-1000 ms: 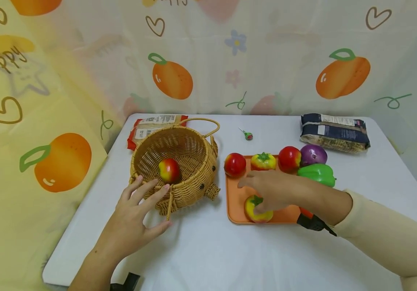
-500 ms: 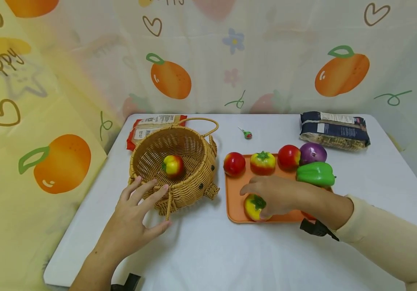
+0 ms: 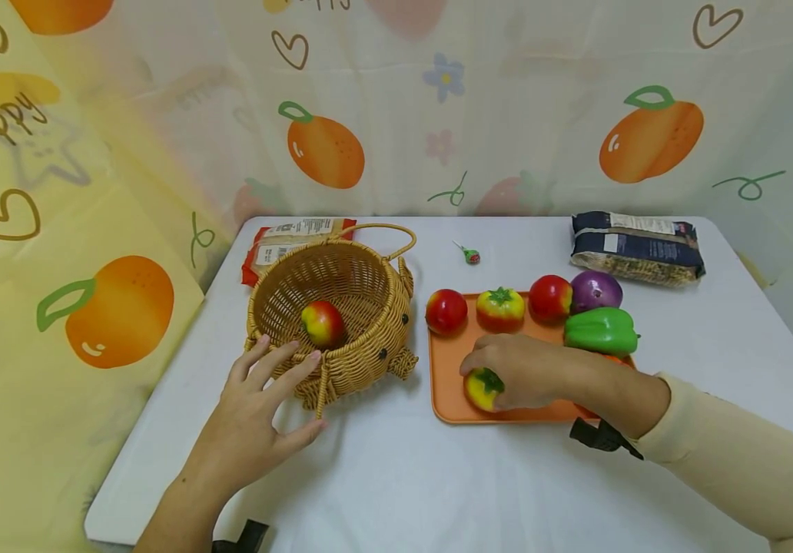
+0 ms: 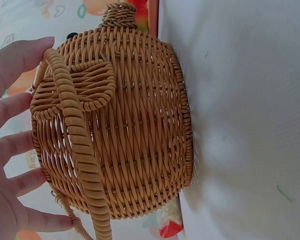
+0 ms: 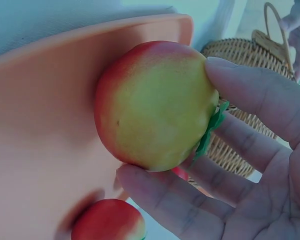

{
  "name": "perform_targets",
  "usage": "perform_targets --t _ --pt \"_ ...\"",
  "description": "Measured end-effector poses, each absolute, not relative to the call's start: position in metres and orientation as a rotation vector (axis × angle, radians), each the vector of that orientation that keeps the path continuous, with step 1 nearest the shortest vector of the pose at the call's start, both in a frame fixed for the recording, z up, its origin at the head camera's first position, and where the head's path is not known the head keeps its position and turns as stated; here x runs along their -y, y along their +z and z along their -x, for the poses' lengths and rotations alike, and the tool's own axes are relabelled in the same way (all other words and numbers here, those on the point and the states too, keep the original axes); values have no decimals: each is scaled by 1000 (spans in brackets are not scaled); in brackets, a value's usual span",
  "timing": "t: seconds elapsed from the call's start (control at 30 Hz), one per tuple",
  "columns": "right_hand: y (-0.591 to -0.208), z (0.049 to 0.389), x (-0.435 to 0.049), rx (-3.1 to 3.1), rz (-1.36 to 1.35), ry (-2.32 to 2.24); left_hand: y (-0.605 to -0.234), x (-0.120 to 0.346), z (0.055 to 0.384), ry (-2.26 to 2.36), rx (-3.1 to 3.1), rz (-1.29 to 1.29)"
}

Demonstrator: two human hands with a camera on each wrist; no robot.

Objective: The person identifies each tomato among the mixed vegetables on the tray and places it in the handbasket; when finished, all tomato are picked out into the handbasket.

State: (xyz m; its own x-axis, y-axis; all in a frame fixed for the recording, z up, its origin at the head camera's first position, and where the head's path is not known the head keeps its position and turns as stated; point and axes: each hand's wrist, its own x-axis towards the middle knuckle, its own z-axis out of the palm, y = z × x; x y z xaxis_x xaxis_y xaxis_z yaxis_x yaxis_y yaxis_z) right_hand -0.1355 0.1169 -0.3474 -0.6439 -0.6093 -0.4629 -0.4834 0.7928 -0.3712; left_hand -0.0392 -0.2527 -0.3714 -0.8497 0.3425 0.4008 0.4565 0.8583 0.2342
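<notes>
Head view: right hand (image 3: 524, 369) grips a yellow-red toy persimmon (image 3: 481, 392) over the near left part of an orange tray (image 3: 448, 376). Whether the fruit bears on the tray or is just off it, I cannot tell.

Right wrist view: thumb on one side, index finger opposite, palm apart from the fruit, green leaves toward the palm. Probably held this way because a round, smooth body needs contact on opposing sides.

Left hand (image 3: 244, 422) rests at the wicker basket (image 3: 362, 361), fingers spread and loosely extended, not wrapped round anything. Left wrist view: thumb tip at the top of the near handle (image 4: 82, 150), other fingertips at or beside the rim. Likely a light steadying touch; the handle hangs down outside the wall, which leaves the mouth unobstructed.

Inside the basket: one red-and-yellow fruit (image 3: 323, 324), lying on the woven floor. The high wall would keep round things from rolling off.

Along the tray's far side: red fruit (image 3: 446, 312) at the left corner, second persimmon (image 3: 500, 309), another red fruit (image 3: 551, 299). Purple vegetable (image 3: 596, 292) beside it; green pepper (image 3: 600, 330) toward the right edge. Tray's raised lip presumably helps contain them. Basket and tray stand side by side on the white surface (image 3: 383, 476), one before each hand, a short reach apart.
</notes>
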Motion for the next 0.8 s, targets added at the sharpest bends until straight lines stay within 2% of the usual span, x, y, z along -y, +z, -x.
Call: perform_targets --t 0.43,0.8 --pt "-344 138 -117 -2432 790 -288 -372 253 40 -456 2666 612" --pt "-327 145 -116 -2496 841 -308 -371 253 40 -455 2682 618"
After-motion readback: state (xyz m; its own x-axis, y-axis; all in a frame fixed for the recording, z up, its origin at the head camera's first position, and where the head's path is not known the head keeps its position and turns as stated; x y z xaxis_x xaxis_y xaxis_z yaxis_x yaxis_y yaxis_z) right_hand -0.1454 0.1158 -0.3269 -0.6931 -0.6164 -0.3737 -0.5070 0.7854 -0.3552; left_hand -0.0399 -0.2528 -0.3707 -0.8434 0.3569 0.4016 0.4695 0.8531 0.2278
